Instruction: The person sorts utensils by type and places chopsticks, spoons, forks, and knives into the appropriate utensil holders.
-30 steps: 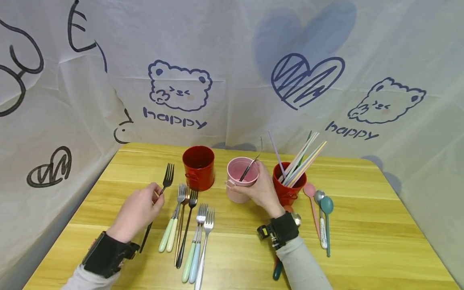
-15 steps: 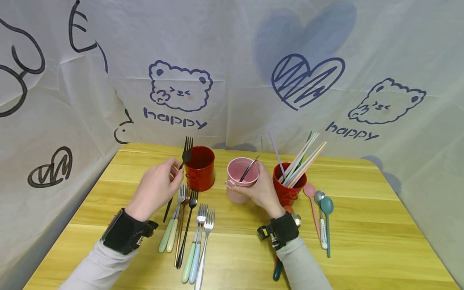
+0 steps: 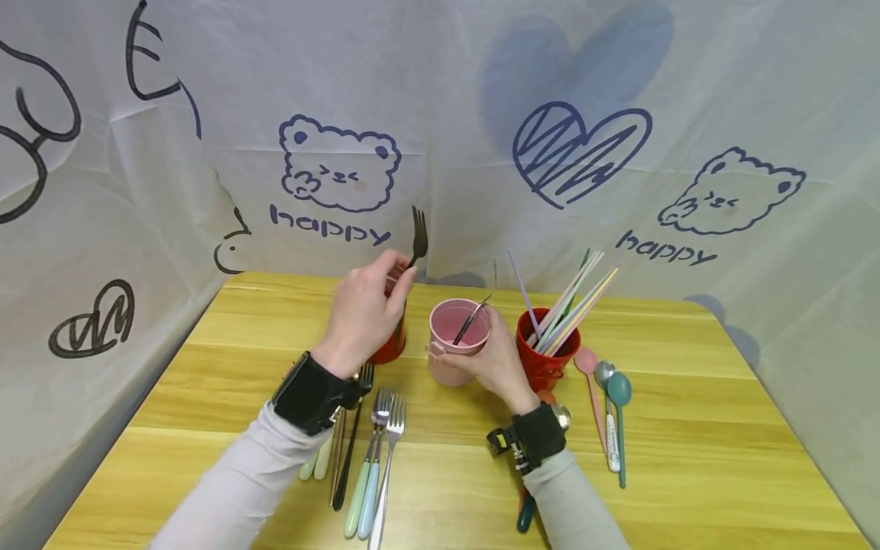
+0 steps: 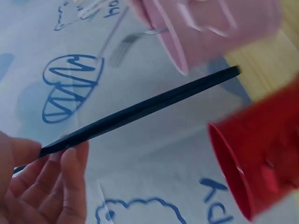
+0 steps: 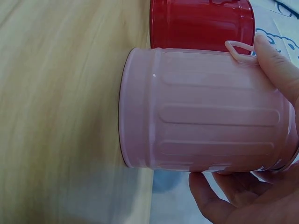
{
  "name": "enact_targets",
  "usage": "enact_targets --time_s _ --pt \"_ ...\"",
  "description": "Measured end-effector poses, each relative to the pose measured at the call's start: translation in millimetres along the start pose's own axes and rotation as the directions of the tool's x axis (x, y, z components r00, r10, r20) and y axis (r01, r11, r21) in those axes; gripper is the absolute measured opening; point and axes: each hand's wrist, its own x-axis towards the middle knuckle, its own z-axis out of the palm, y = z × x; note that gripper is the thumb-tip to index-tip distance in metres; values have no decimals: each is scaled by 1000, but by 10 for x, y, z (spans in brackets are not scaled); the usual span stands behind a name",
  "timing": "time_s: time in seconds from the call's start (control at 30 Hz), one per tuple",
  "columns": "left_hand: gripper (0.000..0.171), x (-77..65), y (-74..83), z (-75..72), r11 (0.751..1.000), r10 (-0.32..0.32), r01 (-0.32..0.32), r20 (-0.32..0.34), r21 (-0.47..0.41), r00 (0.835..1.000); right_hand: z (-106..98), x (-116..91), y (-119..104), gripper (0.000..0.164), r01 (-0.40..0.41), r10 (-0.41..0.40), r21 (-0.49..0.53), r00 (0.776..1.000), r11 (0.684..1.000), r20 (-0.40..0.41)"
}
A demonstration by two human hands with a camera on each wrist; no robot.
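Observation:
My left hand (image 3: 364, 309) pinches a black fork (image 3: 419, 233) by its upper handle, tines up. It is raised in front of the left red bucket (image 3: 392, 351) and hides most of it. In the left wrist view the fork's handle (image 4: 140, 109) slants across, its end between the pink bucket's rim and the red one. With thumb and fingers round its side, my right hand (image 3: 498, 363) holds the pink bucket (image 5: 210, 107) upright on the table. A dark-handled fork (image 3: 469, 325) leans inside that bucket, its silvery head above the rim.
Several forks (image 3: 374, 458) lie side by side in front, partly under the left forearm. A second red bucket (image 3: 543, 370) full of straws stands right of my right hand. Spoons (image 3: 619, 389) lie further right; others lie partly under the right wrist. A white drawn-on sheet hangs behind.
My left hand has lifted the black fork off to the right and up, from beside the fork row to in front of the left red bucket. The right hand and pink bucket stay put.

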Motion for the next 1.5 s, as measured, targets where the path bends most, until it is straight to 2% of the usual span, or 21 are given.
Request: enact_targets --time_s 0.23,0.3,0.4,0.67,0.9,1.1,1.3,1.4,1.5 --pt "15 187 216 192 987 94 -111 -145 -114 985 -1 9 2 89 9 -9 7 1000 1000 -1" --pt "16 218 252 241 984 102 -124 -167 -128 981 1 12 2 88 16 -16 8 1000 1000 0" --pt "16 252 280 324 984 93 -116 -166 -135 982 0 10 0 87 18 -18 5 1000 1000 0" --pt "16 237 188 564 995 22 -28 -67 -92 998 -13 0 -9 89 7 -7 9 1000 1000 13" --pt "17 179 58 726 998 -46 47 26 -34 999 -13 0 -16 88 0 0 -14 1000 1000 13" --pt "17 128 -21 838 996 -92 91 113 16 989 -24 1 -32 88 -15 16 -33 1000 999 18" --pt "15 77 -61 926 988 -151 142 200 61 968 -30 -1 -33 90 -22 24 -47 999 999 22" --pt "14 54 -81 931 983 -173 156 218 95 961 -27 -4 -28 90 -26 27 -43 999 999 21" --pt "14 36 -106 904 982 -174 154 210 105 962 -22 -5 -23 91 -30 31 -37 999 999 20"
